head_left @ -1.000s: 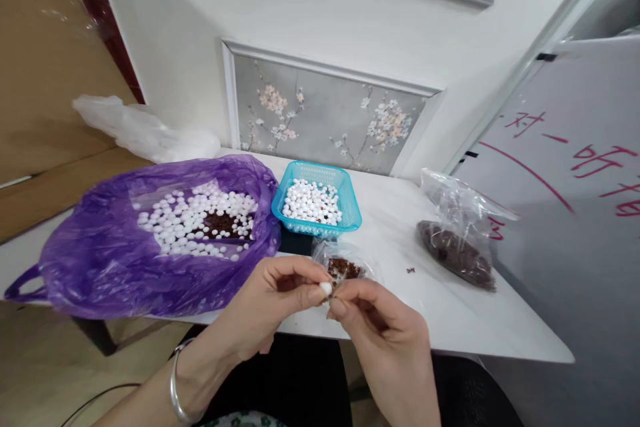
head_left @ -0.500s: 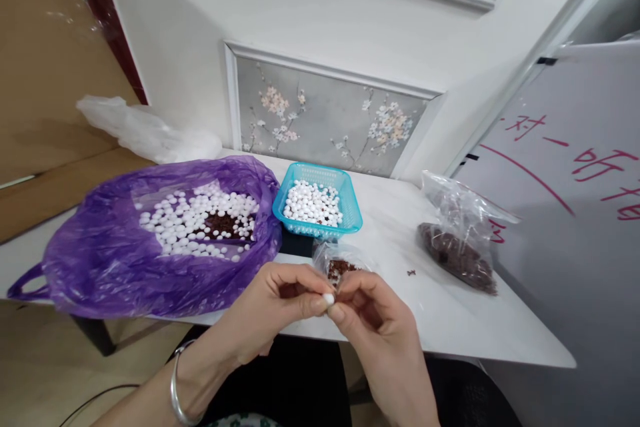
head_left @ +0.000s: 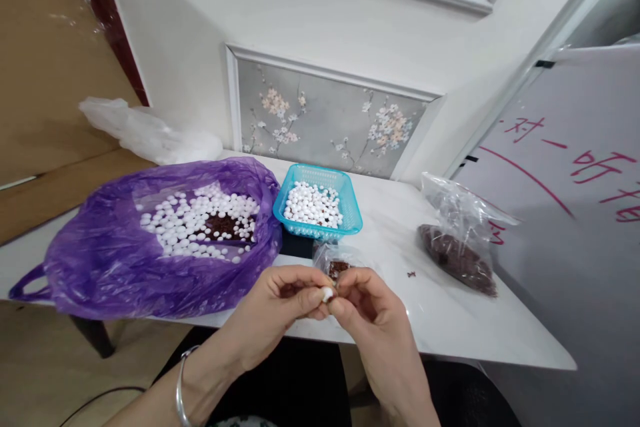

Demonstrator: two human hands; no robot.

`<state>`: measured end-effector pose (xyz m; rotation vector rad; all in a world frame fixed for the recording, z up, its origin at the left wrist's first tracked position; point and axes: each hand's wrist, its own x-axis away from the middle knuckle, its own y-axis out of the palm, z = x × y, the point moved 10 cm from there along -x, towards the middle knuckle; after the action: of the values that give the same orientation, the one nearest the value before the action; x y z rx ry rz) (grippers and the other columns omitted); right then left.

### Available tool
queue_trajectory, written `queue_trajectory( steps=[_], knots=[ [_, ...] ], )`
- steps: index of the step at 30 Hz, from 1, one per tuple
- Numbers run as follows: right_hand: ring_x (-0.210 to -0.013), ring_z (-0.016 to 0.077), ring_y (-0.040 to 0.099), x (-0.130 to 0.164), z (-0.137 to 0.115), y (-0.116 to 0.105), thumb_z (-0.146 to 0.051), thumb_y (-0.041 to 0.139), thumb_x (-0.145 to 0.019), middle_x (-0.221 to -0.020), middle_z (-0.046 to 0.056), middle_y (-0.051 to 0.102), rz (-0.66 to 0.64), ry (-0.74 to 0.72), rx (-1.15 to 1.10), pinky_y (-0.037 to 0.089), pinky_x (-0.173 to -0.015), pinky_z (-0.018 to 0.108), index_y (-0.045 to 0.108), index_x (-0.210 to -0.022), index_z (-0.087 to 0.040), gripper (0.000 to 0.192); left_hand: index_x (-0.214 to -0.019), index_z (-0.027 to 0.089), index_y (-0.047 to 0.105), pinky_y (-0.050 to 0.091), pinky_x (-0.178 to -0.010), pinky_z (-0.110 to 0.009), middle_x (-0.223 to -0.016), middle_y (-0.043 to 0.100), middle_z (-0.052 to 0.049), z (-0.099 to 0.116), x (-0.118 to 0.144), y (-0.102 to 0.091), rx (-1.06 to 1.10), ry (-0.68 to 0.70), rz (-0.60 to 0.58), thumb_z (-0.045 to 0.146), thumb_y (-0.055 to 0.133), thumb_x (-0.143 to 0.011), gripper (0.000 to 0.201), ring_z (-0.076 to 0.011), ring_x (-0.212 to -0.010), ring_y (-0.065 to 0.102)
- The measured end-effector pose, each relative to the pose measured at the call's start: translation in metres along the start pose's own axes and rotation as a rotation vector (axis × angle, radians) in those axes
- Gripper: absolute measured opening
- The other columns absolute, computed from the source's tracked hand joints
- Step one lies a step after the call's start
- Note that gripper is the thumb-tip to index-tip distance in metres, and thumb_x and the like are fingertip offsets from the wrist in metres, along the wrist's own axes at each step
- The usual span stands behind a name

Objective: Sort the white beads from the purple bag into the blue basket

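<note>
Two hands at the table's near edge: left hand and right hand, fingertips meeting, fingers pinched narrow on one small white bead. Whether the right fingers also grip something is hidden.

Count: one purple bag at the left end, holding many white beads and a dark patch; one blue basket of white beads mid-table; two clear bags of dark brown bits, a small bag just behind the hands, a larger bag near the right edge.

White table against a white wall; whiteboard at right, cut off.
</note>
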<state>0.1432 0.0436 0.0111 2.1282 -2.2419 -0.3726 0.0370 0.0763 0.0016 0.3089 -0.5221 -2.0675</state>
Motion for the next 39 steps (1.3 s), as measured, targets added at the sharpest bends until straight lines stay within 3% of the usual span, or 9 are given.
queue_trajectory(
  steps=[5, 9, 22, 26, 29, 31, 33, 35, 39],
  knots=[
    [-0.078, 0.0101, 0.062, 0.008, -0.012, -0.011, -0.027, 0.069, -0.086, -0.084, -0.004, 0.068, 0.043, -0.077, 0.075, 0.049, -0.072, 0.017, 0.066, -0.095, -0.027, 0.009, -0.085, 0.019, 0.077, 0.050, -0.067, -0.014, -0.076, 0.070, 0.000, -0.002, 0.001, 0.000, 0.106, -0.033, -0.008, 0.029, 0.077, -0.078, 0.012, -0.0068, -0.070, 0.064],
    [-0.076, 0.0107, 0.060, 0.010, -0.015, -0.016, -0.030, 0.065, -0.089, -0.079, -0.003, 0.066, 0.079, -0.080, 0.187, 0.049, -0.069, 0.017, 0.066, -0.090, -0.026, 0.005, -0.086, 0.020, 0.077, 0.048, -0.069, -0.013, -0.079, 0.071, 0.002, 0.012, 0.002, 0.001, 0.054, 0.076, -0.031, 0.022, 0.083, -0.071, 0.016, -0.0063, -0.072, 0.062],
    [-0.076, 0.0135, 0.061, 0.009, -0.014, -0.003, -0.032, 0.059, -0.092, -0.081, -0.001, 0.065, 0.011, -0.107, 0.315, 0.050, -0.068, 0.021, 0.065, -0.091, -0.023, 0.011, -0.081, 0.028, 0.080, 0.053, -0.073, -0.020, -0.084, 0.078, 0.001, 0.031, 0.008, 0.002, -0.138, 0.266, -0.021, 0.003, 0.076, -0.072, 0.026, -0.0122, -0.078, 0.069],
    [-0.071, 0.0154, 0.064, 0.006, -0.014, -0.018, -0.034, 0.053, -0.094, -0.078, 0.002, 0.068, 0.079, -0.144, 0.516, 0.052, -0.067, 0.024, 0.065, -0.092, -0.021, 0.018, -0.076, 0.026, 0.080, 0.053, -0.072, -0.021, -0.083, 0.078, -0.001, 0.030, 0.009, -0.007, -0.176, 0.285, 0.027, 0.007, 0.077, -0.072, 0.021, -0.0131, -0.078, 0.069],
    [-0.073, 0.0174, 0.068, 0.000, -0.014, -0.039, -0.028, 0.039, -0.098, -0.087, 0.007, 0.072, 0.234, -0.159, 0.899, 0.053, -0.069, 0.027, 0.065, -0.102, -0.018, 0.027, -0.077, 0.025, 0.079, 0.053, -0.075, -0.019, -0.086, 0.078, 0.000, 0.032, 0.006, -0.022, -0.199, 0.290, 0.147, 0.012, 0.079, -0.072, 0.014, -0.0123, -0.081, 0.069],
    [-0.076, 0.0198, 0.070, -0.008, -0.008, -0.040, -0.020, 0.037, -0.096, -0.094, 0.010, 0.073, 0.223, -0.147, 1.133, 0.052, -0.069, 0.029, 0.066, -0.105, -0.017, 0.030, -0.085, 0.024, 0.078, 0.054, -0.077, -0.021, -0.091, 0.078, -0.002, 0.042, -0.002, -0.033, -0.238, 0.314, 0.268, 0.020, 0.077, -0.076, 0.010, -0.0129, -0.083, 0.069],
    [-0.073, 0.0226, 0.070, -0.018, 0.004, -0.032, -0.013, 0.042, -0.091, -0.090, 0.010, 0.074, 0.141, -0.121, 1.260, 0.048, -0.063, 0.031, 0.070, -0.100, -0.019, 0.029, -0.100, 0.020, 0.074, 0.056, -0.080, -0.027, -0.099, 0.077, -0.006, 0.058, -0.018, -0.036, -0.381, 0.341, 0.338, 0.031, 0.068, -0.083, 0.021, -0.0158, -0.086, 0.070],
    [-0.065, 0.0246, 0.069, -0.026, 0.015, -0.021, -0.010, 0.050, -0.085, -0.080, 0.009, 0.075, 0.074, -0.093, 1.336, 0.041, -0.055, 0.031, 0.072, -0.092, -0.021, 0.026, -0.112, 0.014, 0.070, 0.056, -0.083, -0.034, -0.106, 0.075, -0.012, 0.074, -0.044, -0.034, -0.582, 0.343, 0.323, 0.035, 0.060, -0.087, 0.035, -0.0205, -0.090, 0.070],
    [-0.062, 0.0256, 0.069, -0.032, 0.031, -0.003, -0.009, 0.058, -0.080, -0.079, 0.010, 0.075, -0.013, -0.059, 1.454, 0.030, -0.050, 0.030, 0.072, -0.083, -0.021, 0.019, -0.125, 0.009, 0.064, 0.052, -0.092, -0.042, -0.119, 0.071, -0.017, 0.111, -0.084, -0.051, -0.807, 0.343, 0.333, 0.026, 0.072, -0.073, 0.055, -0.0299, -0.104, 0.067]
  ],
)
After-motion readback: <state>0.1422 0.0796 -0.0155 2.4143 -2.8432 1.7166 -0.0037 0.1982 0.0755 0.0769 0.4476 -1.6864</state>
